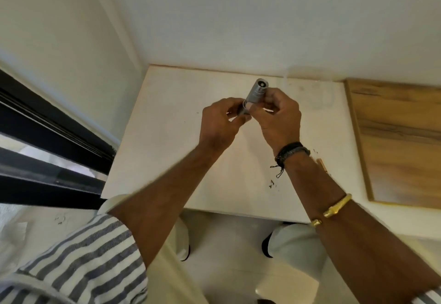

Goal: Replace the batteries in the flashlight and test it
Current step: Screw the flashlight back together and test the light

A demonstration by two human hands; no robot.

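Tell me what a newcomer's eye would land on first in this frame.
The short grey metal flashlight stands out, held up at centre above the white tabletop, its round far end tilted toward the wall. Both hands close on it: the left hand at its near end, the right hand along its body. A gold bangle on the right forearm also catches the eye.

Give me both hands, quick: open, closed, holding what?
Left hand: closed on the flashlight's lower end.
Right hand: closed on the flashlight's body.

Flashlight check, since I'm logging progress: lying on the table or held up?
Held up: both hands, left hand and right hand, grip the flashlight above the table.
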